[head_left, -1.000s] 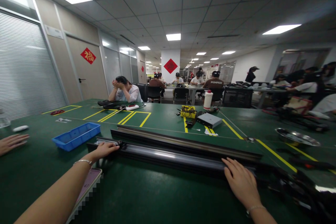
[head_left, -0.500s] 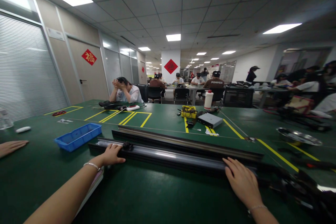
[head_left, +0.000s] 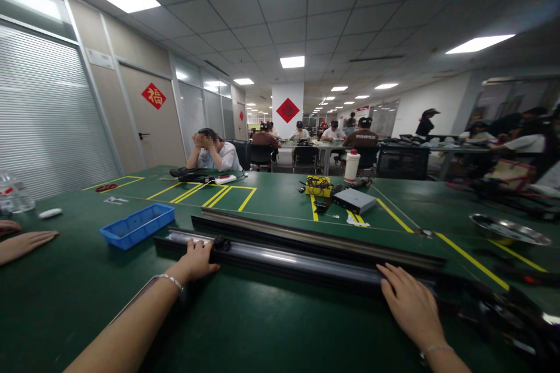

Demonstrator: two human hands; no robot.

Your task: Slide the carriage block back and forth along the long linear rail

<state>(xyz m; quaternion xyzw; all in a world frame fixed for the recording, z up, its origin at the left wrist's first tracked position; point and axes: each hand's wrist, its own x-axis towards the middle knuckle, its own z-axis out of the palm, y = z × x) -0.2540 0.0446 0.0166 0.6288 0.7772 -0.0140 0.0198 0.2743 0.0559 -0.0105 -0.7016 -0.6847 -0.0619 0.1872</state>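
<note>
A long dark rail [head_left: 297, 265] with a shiny top lies across the green table [head_left: 262, 326]. My left hand [head_left: 198, 259] rests over its left part, fingers over the far side and thumb apart, beside a small black knob [head_left: 221, 242]. My right hand [head_left: 411, 303] lies on the right part of the same rail with its fingers stretched over it. Whether either hand grips the rail is hard to tell; both look spread on it. Behind it lies a second long rail [head_left: 324, 235], touched by neither hand.
Beyond the rails are a blue tray [head_left: 137, 226], a grey box [head_left: 354, 200], a yellow block with cables [head_left: 318, 185], a white bottle [head_left: 351, 166] and a metal bowl [head_left: 510, 229]. Another person's hand [head_left: 30, 245] lies at left. A person [head_left: 214, 154] sits opposite.
The whole view has shifted slightly, so things appear a little further right. Both hands stay on the rail. A second hand of another person now shows at the left edge.
</note>
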